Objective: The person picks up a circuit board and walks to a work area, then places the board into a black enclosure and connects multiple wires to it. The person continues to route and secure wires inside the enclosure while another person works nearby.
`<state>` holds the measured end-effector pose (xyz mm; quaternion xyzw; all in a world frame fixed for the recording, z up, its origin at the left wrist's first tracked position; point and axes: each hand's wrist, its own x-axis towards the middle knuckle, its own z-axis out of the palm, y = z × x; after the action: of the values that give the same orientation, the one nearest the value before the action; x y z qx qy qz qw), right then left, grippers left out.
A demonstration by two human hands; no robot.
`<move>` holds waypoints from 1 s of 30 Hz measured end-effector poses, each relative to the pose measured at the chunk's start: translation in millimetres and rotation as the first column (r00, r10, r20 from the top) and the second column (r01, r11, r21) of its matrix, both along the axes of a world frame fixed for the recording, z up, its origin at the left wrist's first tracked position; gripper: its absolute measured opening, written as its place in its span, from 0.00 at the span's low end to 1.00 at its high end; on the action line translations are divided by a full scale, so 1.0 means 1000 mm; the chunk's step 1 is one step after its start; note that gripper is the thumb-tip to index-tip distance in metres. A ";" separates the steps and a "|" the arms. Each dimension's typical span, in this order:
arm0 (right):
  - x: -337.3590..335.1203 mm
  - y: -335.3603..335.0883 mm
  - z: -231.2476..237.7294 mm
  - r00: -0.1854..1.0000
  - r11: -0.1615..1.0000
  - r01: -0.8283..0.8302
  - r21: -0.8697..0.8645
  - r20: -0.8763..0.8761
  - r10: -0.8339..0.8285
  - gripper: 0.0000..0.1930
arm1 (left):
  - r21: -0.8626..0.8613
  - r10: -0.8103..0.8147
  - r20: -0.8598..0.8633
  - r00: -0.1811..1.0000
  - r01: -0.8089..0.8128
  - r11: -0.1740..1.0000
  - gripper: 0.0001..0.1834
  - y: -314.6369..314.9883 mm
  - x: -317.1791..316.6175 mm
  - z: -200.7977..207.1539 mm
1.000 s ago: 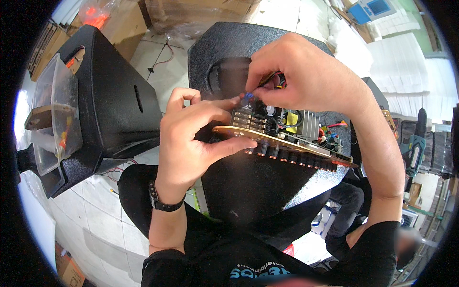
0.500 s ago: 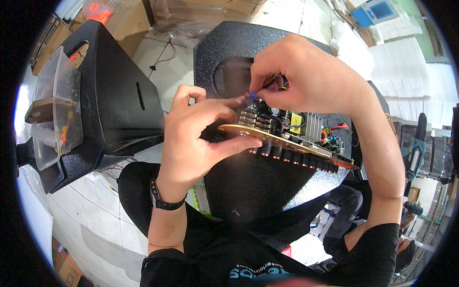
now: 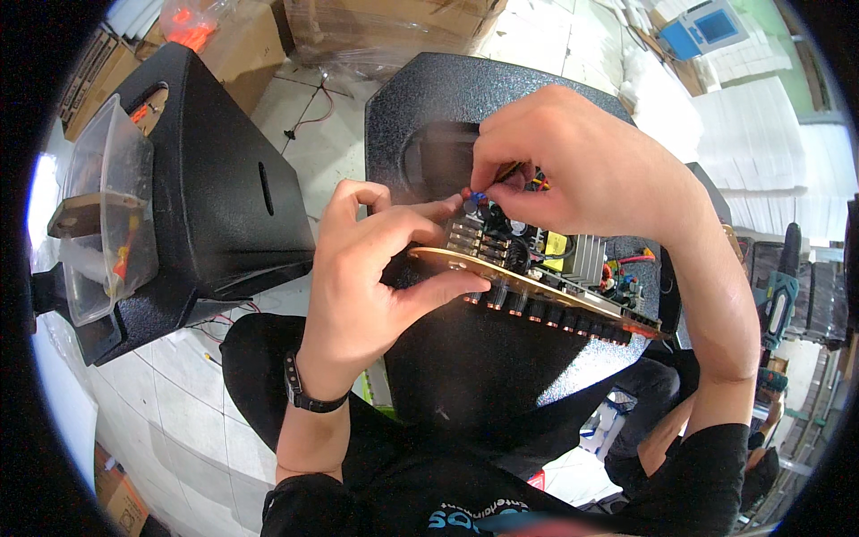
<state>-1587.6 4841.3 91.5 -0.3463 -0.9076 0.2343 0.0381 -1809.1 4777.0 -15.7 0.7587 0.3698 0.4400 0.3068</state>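
- Black, rough-textured plastic makes up the speaker cabinet (image 3: 501, 376) standing on the person's lap, its recessed handle pocket partly hidden behind both hands.
- The circuit board (image 3: 546, 277), edged by a tan panel with a row of dark knobs along its near side, lies tilted across the cabinet's back.
- The left hand (image 3: 376, 268) grips the board's left end, thumb under the tan edge and fingers curled over the top, closed on it; a dark band sits on that wrist.
- The right hand (image 3: 573, 170) is pinched narrow on a small blue-and-red wire connector (image 3: 474, 194) just above the board's left corner, touching the left forefinger's tip.
- A silver heat sink (image 3: 588, 258) and a yellow component stand on the board, half screened by the right hand.
- A second black speaker cabinet (image 3: 206, 197) lies to the left on the white tiled floor (image 3: 161, 376), with a slot in its side.
- A clear plastic tub (image 3: 107, 215) rests against that cabinet's left end, holding small parts, some orange.
- Brown cardboard boxes (image 3: 394, 22), wrapped in clear film, stand at the top; an orange-filled bag lies at top left.
- White foam sheets (image 3: 761, 125) are stacked at the right, with a small blue-fronted box above them.
- A green-and-black power drill (image 3: 780, 295) stands at the right edge.
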 end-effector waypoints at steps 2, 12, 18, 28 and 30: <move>0.002 0.000 0.000 1.000 0.999 0.025 -0.027 -0.018 -0.026 0.04 | -0.007 -0.003 0.007 1.000 0.003 1.000 0.23 0.000 0.001 0.001; 0.004 -0.001 -0.003 0.999 1.000 0.014 0.020 -0.032 -0.013 0.04 | -0.074 0.005 0.022 1.000 -0.004 0.997 0.23 -0.002 0.002 0.002; 0.004 -0.002 -0.004 1.000 0.998 0.014 0.064 -0.005 -0.014 0.04 | -0.031 0.001 -0.004 1.000 -0.002 1.000 0.24 0.000 0.002 0.002; 0.005 -0.001 -0.001 0.999 0.998 0.036 0.044 -0.006 -0.036 0.04 | -0.033 -0.012 0.012 1.000 0.013 0.999 0.24 0.000 0.001 0.001; 0.005 -0.001 -0.003 1.000 0.997 0.025 0.078 -0.012 -0.024 0.04 | -0.050 -0.014 0.025 1.000 0.015 0.999 0.24 0.000 0.002 -0.001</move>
<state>-1582.8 4840.0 88.3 -0.3545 -0.9114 0.2002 0.0594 -1807.2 4777.1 -16.2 0.7479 0.3714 0.4376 0.3335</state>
